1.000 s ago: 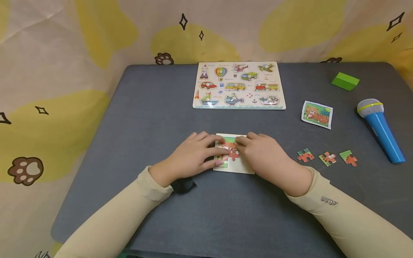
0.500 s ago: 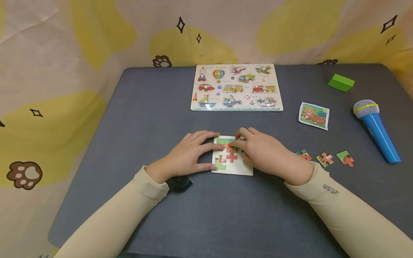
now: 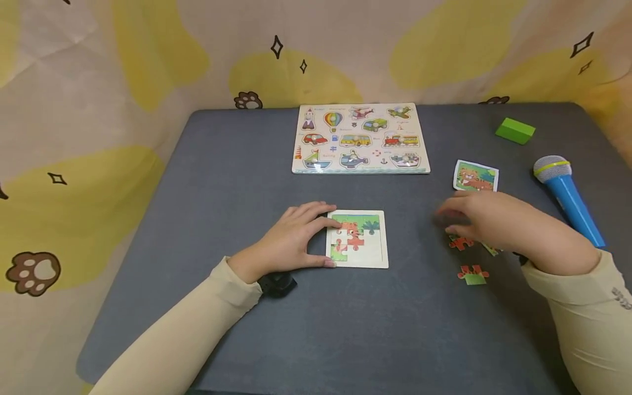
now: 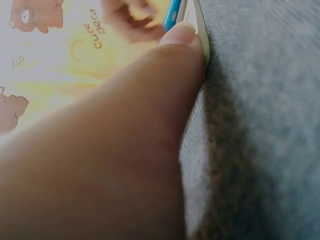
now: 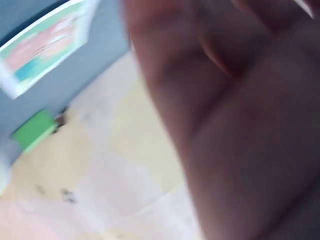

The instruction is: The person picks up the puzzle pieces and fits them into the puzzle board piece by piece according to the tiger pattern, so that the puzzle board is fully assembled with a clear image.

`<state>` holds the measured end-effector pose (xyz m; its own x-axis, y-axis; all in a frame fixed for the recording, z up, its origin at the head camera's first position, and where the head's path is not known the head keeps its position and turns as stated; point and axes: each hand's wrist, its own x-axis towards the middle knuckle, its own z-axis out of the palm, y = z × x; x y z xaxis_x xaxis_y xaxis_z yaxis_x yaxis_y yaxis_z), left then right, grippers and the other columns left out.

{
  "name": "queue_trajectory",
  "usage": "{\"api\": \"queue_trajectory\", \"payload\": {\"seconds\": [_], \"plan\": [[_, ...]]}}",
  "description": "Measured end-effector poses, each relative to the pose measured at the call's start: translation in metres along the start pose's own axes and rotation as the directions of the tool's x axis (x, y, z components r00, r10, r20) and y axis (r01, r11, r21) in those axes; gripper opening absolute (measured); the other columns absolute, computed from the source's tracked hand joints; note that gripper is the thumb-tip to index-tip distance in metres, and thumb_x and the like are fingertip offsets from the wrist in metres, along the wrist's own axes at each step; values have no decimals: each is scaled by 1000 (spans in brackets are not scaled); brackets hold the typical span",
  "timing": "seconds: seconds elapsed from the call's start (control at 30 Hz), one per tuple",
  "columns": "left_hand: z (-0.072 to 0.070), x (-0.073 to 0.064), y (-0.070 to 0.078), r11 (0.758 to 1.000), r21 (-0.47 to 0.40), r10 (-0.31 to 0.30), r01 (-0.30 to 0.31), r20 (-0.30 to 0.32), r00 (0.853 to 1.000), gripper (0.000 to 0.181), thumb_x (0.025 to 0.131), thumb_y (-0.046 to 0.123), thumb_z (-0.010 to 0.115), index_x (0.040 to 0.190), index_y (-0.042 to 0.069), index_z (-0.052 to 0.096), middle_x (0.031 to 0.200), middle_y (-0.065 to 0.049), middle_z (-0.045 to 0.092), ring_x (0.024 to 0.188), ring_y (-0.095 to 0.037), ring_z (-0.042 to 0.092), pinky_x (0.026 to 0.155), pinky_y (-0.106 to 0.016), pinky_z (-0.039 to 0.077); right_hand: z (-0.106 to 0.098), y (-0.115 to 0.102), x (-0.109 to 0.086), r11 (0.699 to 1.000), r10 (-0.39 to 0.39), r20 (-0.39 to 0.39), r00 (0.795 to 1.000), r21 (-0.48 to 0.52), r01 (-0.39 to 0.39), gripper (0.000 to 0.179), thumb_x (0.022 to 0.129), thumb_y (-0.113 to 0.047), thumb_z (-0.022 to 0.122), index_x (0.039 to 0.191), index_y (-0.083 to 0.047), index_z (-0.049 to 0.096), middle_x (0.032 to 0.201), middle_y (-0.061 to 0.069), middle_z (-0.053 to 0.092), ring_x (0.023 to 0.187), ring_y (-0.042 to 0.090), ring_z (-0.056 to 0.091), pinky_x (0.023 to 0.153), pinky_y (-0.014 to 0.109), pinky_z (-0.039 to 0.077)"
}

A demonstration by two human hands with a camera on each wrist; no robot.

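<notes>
A small white-framed jigsaw board (image 3: 379,249) lies on the dark table, with several pieces in its upper and left parts. My left hand (image 3: 291,238) steadies it from the left; the thumb is at the lower left corner, the index finger lies on the upper left. The left wrist view shows that thumb (image 4: 175,37) against the board's edge. My right hand (image 3: 498,222) hovers, blurred, over loose jigsaw pieces (image 3: 461,243), fingers loosely bent with nothing visible in them. One orange-and-green piece (image 3: 474,275) lies nearer me; others are partly hidden under the hand.
Beyond the right hand lies a tiger picture card (image 3: 476,176). A blue toy microphone (image 3: 569,200) and a green block (image 3: 515,130) are farther right. At the table's back rests a vehicle peg puzzle (image 3: 360,138), before a patterned cloth backdrop (image 3: 316,77).
My right hand has left the board and moved right, over the loose pieces. A green piece with a blue-green plant now shows in the board's upper right. The left hand stays by the board.
</notes>
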<state>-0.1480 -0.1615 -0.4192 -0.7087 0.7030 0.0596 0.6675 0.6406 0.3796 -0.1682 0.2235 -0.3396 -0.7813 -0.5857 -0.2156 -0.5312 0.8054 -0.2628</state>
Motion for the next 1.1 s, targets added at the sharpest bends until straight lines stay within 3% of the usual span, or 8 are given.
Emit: {"api": "queue_trajectory", "payload": {"seconds": [0.13, 0.27, 0.47, 0.73, 0.9, 1.0, 1.1], "plan": [[2, 1, -2, 999, -42, -34, 35, 19, 999, 76, 86, 58, 82, 148, 21, 55, 167, -2, 33, 157, -22, 21, 123, -48, 17, 11, 21, -12, 997, 73, 104, 992, 12, -74, 41, 81, -20, 92, 113, -5, 72, 98, -1, 64, 86, 18, 63, 78, 48, 54], [1, 0, -4, 995, -78, -54, 57, 34, 998, 77, 87, 57, 82, 148, 20, 53, 168, -1, 31, 158, -21, 19, 125, -46, 10, 16, 27, -12, 995, 82, 116, 990, 43, -88, 39, 77, -23, 95, 101, -7, 68, 89, -1, 55, 79, 16, 54, 70, 40, 49], [1, 1, -3, 993, -100, -57, 60, 38, 998, 76, 88, 55, 82, 148, 20, 53, 168, 0, 30, 158, -20, 18, 126, -44, 9, 17, 29, -13, 995, 52, 114, 992, 74, -61, 29, 78, -19, 94, 80, -17, 65, 83, -3, 51, 73, 14, 48, 64, 33, 42], [3, 2, -2, 993, -104, -49, 54, 49, 998, 75, 87, 54, 83, 146, 19, 54, 167, -1, 32, 157, -20, 20, 126, -43, 9, 20, 29, -14, 980, 89, 179, 980, 160, -119, 32, 80, -18, 92, 91, -13, 62, 78, -3, 50, 69, 15, 49, 61, 34, 41], [5, 3, -2, 994, -103, -37, 42, 46, 998, 75, 87, 55, 82, 146, 19, 53, 167, -1, 31, 157, -20, 20, 126, -44, 10, 17, 17, -12, 996, -10, 171, 985, 87, -5, 21, 83, -13, 89, 80, -22, 70, 82, -7, 50, 72, 11, 48, 62, 31, 42], [4, 3, -2, 994, -101, -36, 41, 48, 998, 75, 88, 55, 82, 147, 19, 53, 167, -1, 31, 158, -20, 19, 126, -44, 9, 13, -4, -4, 991, -123, 83, 989, 70, 117, 17, 83, -11, 88, 84, -24, 78, 85, -11, 55, 73, 7, 54, 64, 30, 47], [3, 2, -2, 994, -98, -41, 45, 42, 998, 75, 87, 55, 82, 147, 20, 53, 167, 0, 31, 158, -19, 19, 126, -42, 8, 10, -31, 10, 966, -249, -40, 968, 56, 251, 17, 86, -5, 85, 93, -20, 84, 86, -11, 56, 74, 6, 61, 66, 29, 51]]}}
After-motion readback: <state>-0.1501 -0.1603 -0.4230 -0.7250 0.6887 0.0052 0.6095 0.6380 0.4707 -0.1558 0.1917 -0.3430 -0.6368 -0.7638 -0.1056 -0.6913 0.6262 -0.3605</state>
